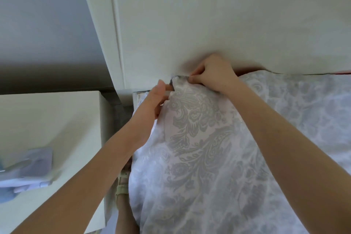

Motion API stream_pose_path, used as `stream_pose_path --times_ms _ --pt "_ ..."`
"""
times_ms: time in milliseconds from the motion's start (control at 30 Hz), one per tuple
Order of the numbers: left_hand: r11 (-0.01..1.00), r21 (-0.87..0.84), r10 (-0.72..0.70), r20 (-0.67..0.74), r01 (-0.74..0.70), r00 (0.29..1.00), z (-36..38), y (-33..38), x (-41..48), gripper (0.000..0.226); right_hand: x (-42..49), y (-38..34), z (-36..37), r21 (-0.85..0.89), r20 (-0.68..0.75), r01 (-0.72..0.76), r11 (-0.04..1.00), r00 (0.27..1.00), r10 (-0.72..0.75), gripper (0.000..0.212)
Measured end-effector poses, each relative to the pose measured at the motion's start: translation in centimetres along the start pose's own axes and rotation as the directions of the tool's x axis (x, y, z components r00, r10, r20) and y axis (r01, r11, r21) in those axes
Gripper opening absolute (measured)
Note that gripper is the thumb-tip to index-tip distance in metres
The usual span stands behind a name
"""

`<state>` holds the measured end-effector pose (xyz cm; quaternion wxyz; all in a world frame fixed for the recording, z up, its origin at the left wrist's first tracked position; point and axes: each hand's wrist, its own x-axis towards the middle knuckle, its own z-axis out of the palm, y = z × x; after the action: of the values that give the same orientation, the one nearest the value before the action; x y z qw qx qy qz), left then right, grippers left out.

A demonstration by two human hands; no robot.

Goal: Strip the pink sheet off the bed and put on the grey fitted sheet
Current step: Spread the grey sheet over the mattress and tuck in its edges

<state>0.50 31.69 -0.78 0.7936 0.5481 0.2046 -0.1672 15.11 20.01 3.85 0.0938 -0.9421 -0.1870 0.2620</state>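
The grey fitted sheet [218, 157] lies over the bed corner tight against the white headboard [190, 24], a narrow gap beside the nightstand [47, 119], right hand [214, 74] pinching its top hem, left hand [153, 104] gripping its side edge.

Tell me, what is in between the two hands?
The bunched corner of the grey sheet sits between the left hand and the right hand, which pinches it, just under the white headboard. The head view shows it.
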Motion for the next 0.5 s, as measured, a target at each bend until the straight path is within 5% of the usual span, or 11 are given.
stream_pose_path --times_ms 33,133,300,500 --pt "0.999 -0.012 -0.032 -0.052 0.031 0.998 0.2 0.5 -0.3 0.022 0.3 0.0 -0.3 0.018 0.036 -0.014 1.000 0.999 0.014 0.017" --pt "0.989 -0.141 0.046 -0.052 -0.053 0.998 1.0 1.1 -0.7 0.041 0.5 -0.1 -0.8 0.023 0.122 -0.035 0.999 0.992 0.032 0.019" --pt "0.998 0.035 0.043 0.049 -0.045 0.998 0.7 1.7 0.2 0.044 -0.5 -0.1 -0.1 0.021 0.029 0.017 1.000 0.999 -0.017 0.010" --pt "0.998 0.057 -0.013 -0.021 0.014 1.000 -0.5 0.7 1.2 0.047 -6.6 0.2 -0.6 0.138 -0.414 0.103 0.985 0.910 -0.037 0.025"
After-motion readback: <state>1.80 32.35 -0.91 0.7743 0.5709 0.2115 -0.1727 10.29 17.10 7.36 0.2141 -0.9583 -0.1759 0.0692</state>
